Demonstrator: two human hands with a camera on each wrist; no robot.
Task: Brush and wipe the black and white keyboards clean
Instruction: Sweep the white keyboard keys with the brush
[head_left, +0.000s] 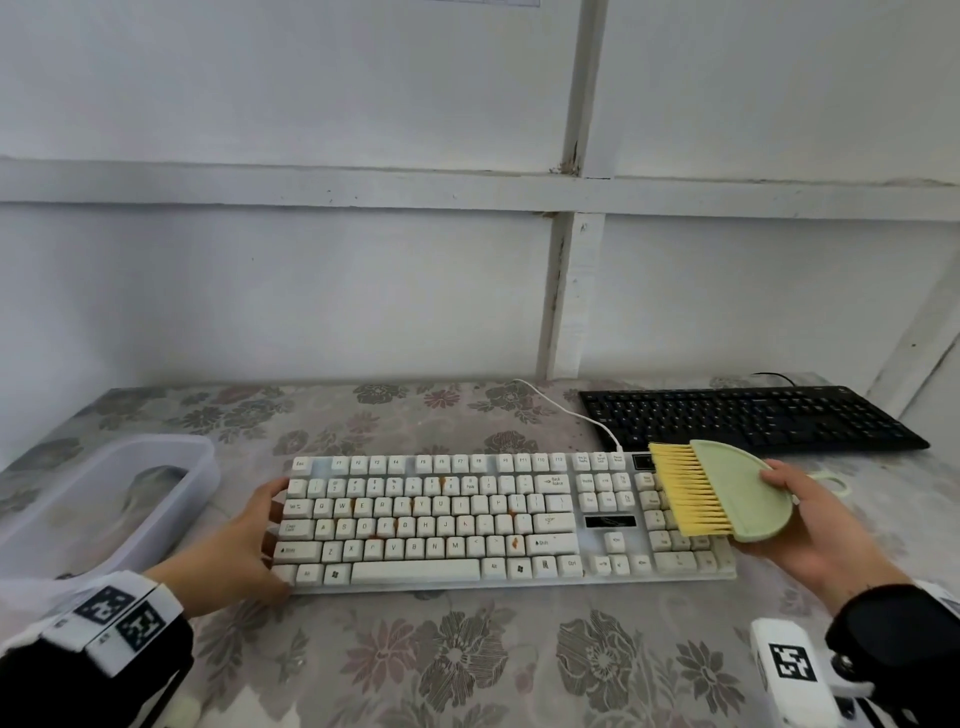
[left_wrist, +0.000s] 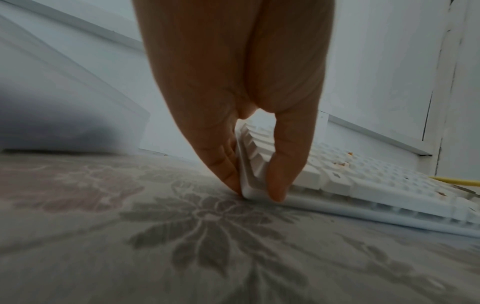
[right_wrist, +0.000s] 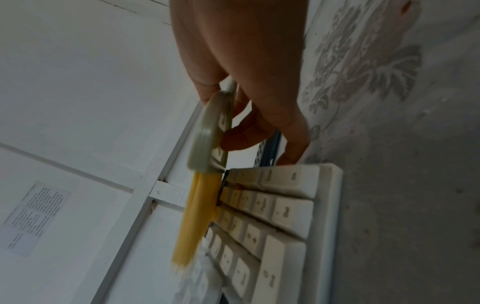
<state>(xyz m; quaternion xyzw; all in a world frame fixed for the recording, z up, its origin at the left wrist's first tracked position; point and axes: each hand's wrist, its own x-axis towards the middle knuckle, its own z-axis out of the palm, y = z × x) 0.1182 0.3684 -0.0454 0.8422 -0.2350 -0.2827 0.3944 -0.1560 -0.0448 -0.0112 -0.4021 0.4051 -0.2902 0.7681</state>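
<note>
My left fingers (left_wrist: 280, 181) clamp the white keyboard (head_left: 441, 519), right fingers (head_left: 779, 475) pinch the brush (head_left: 727, 493); hard sweeps could scatter crumbs onto the counter (head_left: 467, 665).

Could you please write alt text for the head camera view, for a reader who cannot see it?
A right hand holds a pale green brush with yellow bristles over a stained white keyboard that the left hand steadies. A black keyboard lies behind, on a floral tablecloth.
</note>
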